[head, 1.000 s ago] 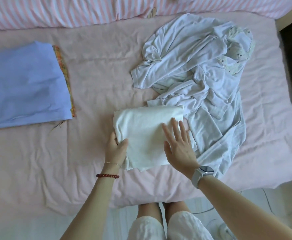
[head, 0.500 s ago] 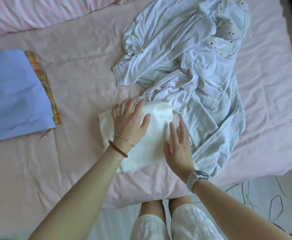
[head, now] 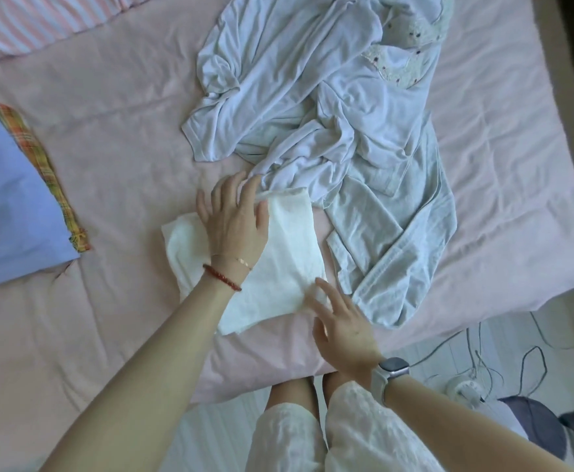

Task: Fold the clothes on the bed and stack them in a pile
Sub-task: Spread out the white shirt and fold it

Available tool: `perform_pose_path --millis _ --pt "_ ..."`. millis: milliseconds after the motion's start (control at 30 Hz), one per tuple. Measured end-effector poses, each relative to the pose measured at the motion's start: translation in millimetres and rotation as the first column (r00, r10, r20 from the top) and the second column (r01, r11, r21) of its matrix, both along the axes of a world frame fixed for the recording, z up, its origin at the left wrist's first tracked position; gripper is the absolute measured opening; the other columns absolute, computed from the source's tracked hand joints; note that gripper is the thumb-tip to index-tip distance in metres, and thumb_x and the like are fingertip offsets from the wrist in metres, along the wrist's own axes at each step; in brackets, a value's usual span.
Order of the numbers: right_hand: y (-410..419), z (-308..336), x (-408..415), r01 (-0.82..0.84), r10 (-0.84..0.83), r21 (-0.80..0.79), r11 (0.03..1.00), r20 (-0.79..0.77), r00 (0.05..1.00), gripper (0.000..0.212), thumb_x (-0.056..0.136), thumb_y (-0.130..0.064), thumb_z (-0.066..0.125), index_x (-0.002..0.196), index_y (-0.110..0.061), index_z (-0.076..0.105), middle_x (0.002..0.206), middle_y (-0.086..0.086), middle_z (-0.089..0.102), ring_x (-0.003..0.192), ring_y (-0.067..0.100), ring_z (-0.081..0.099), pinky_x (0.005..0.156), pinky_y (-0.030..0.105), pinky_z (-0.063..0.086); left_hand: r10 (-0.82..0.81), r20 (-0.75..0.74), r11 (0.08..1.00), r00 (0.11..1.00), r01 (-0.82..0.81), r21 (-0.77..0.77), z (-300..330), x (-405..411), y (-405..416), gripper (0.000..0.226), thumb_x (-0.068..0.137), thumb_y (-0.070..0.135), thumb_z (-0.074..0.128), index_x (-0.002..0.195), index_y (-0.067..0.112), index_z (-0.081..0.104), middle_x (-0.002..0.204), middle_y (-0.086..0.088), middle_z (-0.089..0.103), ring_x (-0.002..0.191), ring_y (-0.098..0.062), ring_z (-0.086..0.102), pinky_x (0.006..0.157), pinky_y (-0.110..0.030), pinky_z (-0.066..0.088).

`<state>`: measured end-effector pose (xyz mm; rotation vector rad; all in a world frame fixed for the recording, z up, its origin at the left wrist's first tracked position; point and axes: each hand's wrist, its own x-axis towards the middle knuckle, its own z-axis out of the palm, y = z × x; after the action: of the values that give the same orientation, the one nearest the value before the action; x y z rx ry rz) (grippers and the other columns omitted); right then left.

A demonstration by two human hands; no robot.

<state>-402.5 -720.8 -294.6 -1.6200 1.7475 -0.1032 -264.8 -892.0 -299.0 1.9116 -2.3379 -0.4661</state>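
Observation:
A folded white cloth (head: 285, 257) lies near the front edge of the pink bed (head: 115, 158). My left hand (head: 234, 219) rests flat on its far left part, fingers straight and spread. My right hand (head: 340, 325) touches the cloth's near right corner with straight fingers. Behind and to the right lies a crumpled heap of pale blue-white clothes (head: 330, 107). At the left edge sits a pile: a folded blue garment (head: 10, 206) on top of a plaid one (head: 44, 165).
A pink striped pillow or cover (head: 23, 22) runs along the bed's far left. The bed's right edge drops to the floor, where cables and a white device (head: 466, 393) lie. My legs in white shorts (head: 313, 434) stand against the bed's front edge.
My left hand moved from the cloth's left edge onto its top and slid toward the far side. My right hand drew back to the near right corner. The view shifted rightward.

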Motion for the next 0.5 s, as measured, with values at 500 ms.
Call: perform_pose_path --millis 500 --pt "-91 -16 9 0.169 -0.166 0.066 0.983 -0.056 0.985 0.059 0.091 -0.026 0.047 0.144 -0.029 0.022 0.141 0.004 0.027 0.126 0.029 0.034 0.077 0.037 0.043 0.203 0.104 0.905 0.974 -0.227 0.359 -30 106 76 0.064 0.093 0.039 0.047 0.147 0.019 0.021 0.157 -0.011 0.008 0.141 -0.036 0.014 0.108 -0.052 0.025"
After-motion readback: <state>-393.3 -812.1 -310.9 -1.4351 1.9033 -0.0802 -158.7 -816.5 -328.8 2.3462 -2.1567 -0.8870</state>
